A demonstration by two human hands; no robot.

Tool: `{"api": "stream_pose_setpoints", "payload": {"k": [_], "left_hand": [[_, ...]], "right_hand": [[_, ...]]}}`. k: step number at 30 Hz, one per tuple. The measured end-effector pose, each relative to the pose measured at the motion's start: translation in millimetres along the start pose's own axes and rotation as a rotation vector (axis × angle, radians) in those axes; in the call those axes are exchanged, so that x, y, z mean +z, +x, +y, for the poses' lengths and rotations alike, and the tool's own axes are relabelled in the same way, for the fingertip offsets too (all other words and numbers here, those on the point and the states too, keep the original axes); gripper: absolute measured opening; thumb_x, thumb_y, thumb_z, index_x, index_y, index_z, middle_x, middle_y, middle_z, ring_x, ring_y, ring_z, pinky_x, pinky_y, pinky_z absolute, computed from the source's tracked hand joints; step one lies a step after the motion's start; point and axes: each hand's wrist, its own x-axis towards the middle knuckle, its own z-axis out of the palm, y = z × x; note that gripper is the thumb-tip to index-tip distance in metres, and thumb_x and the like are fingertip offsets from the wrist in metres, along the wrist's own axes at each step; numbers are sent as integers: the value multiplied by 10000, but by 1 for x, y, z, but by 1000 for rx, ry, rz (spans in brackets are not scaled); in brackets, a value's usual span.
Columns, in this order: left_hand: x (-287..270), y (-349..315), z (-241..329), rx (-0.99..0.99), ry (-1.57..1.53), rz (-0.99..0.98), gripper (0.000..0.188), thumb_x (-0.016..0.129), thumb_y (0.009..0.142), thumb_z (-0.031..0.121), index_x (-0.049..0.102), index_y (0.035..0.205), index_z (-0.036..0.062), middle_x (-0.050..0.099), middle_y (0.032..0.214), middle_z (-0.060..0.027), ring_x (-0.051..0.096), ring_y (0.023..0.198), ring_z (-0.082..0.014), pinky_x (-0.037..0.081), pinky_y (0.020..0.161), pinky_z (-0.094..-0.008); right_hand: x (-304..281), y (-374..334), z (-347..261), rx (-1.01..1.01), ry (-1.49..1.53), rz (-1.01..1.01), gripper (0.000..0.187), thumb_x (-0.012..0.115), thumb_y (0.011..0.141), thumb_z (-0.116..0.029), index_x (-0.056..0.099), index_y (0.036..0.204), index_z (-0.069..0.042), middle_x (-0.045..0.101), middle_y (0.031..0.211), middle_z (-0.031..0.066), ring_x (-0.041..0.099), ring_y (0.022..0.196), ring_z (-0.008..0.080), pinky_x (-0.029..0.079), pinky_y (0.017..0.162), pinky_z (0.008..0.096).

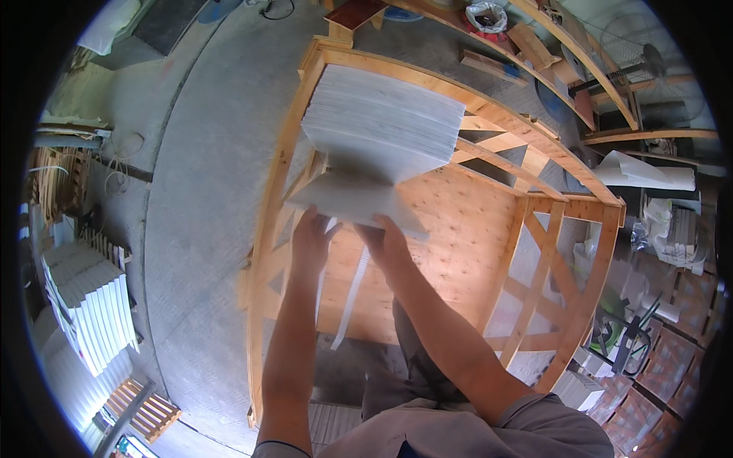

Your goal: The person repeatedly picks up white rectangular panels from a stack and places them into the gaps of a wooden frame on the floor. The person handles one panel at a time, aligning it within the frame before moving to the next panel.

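Both my hands grip the near edge of a flat grey slab (347,200), which looks like a stone tile. My left hand (310,235) holds it near its left end, fingers bent around the edge. Closer to the slab's right end, my right hand (383,241) grips the same edge. Just beyond the slab, a row of similar grey slabs (385,114) stands packed in the far left corner of a wooden crate (284,153). A pale strap (353,294) hangs below my hands. The undersides of my fingers are partly hidden.
Slatted crate sides (550,267) with diagonal braces rise on the right. A stack of pale slabs (92,305) stands at the left, near a wooden pallet (137,408). A white roll (649,174) lies at the right. Curved timber beams (489,38) cross the far right.
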Motion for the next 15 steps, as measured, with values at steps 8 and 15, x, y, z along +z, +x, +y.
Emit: {"api": "stream_pose_setpoints", "payload": {"k": [8,15], "left_hand": [[-63,-85,-83,-257,59,192,467,527,876,215,403,1258,-22,543,1179,-167,580,1020,-322,505,794,-413],[-130,-184,-136,-390,202,329,377,508,880,209,452,1177,-18,557,1095,-164,623,899,-304,525,681,-391]], "right_hand": [[22,64,-54,87,-131,-132,257,526,836,-49,514,1056,84,557,1091,241,521,1092,358,460,939,471],[45,97,-84,79,-241,-148,231,463,811,20,428,1011,131,453,1182,324,466,1147,414,410,1007,498]]}}
